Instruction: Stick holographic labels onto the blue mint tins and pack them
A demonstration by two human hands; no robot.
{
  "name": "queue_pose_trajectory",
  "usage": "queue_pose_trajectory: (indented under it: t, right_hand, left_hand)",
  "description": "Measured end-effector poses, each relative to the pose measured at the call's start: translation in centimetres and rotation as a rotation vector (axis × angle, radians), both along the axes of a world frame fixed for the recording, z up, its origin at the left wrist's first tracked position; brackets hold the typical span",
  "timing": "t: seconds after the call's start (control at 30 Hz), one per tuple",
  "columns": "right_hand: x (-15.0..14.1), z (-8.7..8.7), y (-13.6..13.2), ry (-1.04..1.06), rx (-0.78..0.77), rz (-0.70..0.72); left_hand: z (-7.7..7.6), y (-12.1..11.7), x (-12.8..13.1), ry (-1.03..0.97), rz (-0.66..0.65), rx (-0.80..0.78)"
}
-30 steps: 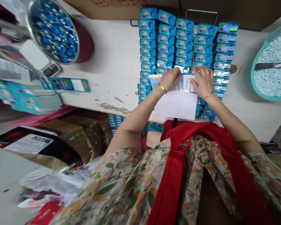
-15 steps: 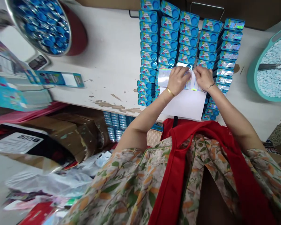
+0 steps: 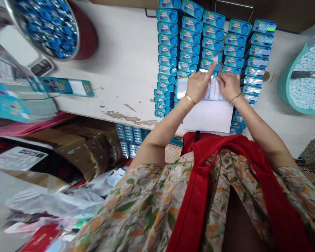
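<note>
Now bearing small pale strip [image 3: 216, 58] at tip of pointing left hand [image 3: 198, 85]; touching shiny silver rectangular sheet [image 3: 212, 93] with curled right hand [image 3: 229, 85]; cannot tell either grip's state.

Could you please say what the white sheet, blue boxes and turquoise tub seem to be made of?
White sheet: probably matte paper; its upper strip looks like shiny film, given the rainbow sheen. Blue boxes: likely glossy printed metal, judging by highlights and rounded corners; plastic is possible. Turquoise tub: apparently smooth plastic, evenly coloured.
</note>
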State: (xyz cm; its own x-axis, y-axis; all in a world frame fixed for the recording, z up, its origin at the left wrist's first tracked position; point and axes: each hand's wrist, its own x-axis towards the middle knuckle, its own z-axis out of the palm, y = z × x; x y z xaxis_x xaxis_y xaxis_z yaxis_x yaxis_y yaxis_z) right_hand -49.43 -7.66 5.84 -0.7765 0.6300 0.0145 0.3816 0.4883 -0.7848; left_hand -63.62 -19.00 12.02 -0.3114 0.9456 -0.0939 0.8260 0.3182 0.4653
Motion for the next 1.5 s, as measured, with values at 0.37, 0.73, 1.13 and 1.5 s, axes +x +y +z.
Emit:
queue_pose_trajectory:
  t: [0.37,0.73,1.13,1.5]
  right_hand:
    - [-0.6,-1.8,0.2,-0.036,-0.013,-0.023]
    - [9.8,5.7,-8.6,0.402,-0.508,-0.287]
    - [21.9,0.5,-13.8,0.296,-0.497,-0.582]
    - [21.4,-5.1,-11.1,-0.082,-0.132,-0.5]
  left_hand:
    - [0.7,-4.7,2.4,0.046,-0.046,0.141]
    - [5.5,-6.9,10.7,-0.331,0.211,0.532]
    - [-2.2,-9.0,19.1,-0.308,0.021,0.076]
    - [-5.2,-7.2,20.4,-0.081,0.072,-0.008]
